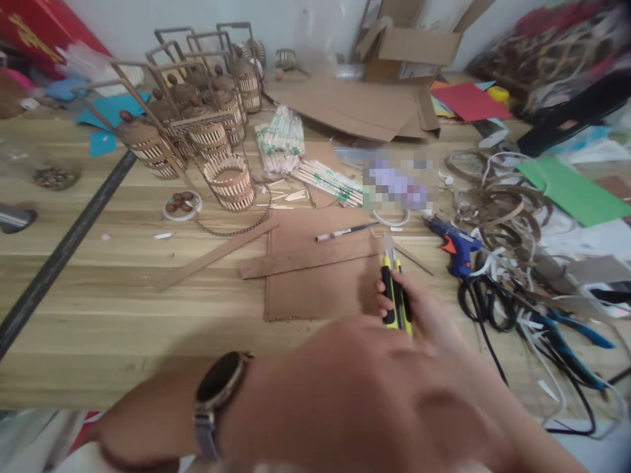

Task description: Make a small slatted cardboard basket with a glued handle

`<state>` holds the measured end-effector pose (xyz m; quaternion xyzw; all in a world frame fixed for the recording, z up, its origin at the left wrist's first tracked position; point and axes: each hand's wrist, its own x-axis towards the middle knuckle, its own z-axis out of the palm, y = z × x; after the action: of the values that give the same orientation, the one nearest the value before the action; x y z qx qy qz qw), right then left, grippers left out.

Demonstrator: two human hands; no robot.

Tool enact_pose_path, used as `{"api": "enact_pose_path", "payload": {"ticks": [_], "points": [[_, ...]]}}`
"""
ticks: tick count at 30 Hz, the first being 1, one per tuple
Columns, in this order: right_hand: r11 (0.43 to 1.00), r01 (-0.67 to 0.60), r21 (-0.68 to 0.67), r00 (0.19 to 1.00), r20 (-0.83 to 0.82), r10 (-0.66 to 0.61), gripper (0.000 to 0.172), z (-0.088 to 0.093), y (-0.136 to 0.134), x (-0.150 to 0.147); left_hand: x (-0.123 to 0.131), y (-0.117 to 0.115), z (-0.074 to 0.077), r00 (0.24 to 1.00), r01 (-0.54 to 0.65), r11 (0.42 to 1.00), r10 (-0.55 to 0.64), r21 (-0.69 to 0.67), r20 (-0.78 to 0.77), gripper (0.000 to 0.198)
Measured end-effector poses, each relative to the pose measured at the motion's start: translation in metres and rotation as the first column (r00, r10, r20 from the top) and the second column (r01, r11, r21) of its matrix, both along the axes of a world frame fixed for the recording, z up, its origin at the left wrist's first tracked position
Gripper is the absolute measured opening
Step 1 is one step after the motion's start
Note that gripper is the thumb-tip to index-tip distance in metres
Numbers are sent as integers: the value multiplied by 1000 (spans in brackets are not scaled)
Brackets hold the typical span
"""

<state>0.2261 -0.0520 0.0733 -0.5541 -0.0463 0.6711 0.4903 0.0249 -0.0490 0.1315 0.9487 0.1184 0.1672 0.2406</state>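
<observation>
My right hand (422, 303) is closed around a yellow and black utility knife (398, 295), its blade pointing away from me. Beneath the knife's tip lies a flat brown strip (276, 263), set across a cardboard sheet (315, 299). A slim pen-like tool (345, 232) rests just beyond that strip. My left hand (374, 394), wearing a watch (220, 380) at the wrist, reaches across to the right, close to my right forearm. It is smeared by motion and its fingers do not show clearly.
Several small slatted baskets with handles (229, 182) stand at the back left, beside a dish of brown beads (182, 205). Bundled sticks (330, 182) lie behind the cardboard. At the right are a blue glue gun (458, 246), pliers (566, 348), cables and coiled strips (503, 197).
</observation>
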Motion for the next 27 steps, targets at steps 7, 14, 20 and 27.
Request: {"api": "enact_pose_path", "payload": {"ticks": [7, 14, 20, 27], "points": [[1000, 26, 12, 1000, 9, -26, 29, 5, -19, -8, -43, 11, -79, 935, -334, 921, 351, 198, -55, 14], [995, -14, 95, 1000, -3, 14, 35, -6, -33, -18, -48, 1, -116, 856, -386, 859, 469, 336, -217, 43], [975, -34, 218, 999, -4, 36, 35, 0, -38, -7, -46, 5, -124, 829, -413, 821, 519, 394, -211, 32], [943, -252, 217, 958, -78, 274, 59, -2, -42, -1, -52, 15, -122, 837, -405, 839, 500, 364, -222, 34]]}}
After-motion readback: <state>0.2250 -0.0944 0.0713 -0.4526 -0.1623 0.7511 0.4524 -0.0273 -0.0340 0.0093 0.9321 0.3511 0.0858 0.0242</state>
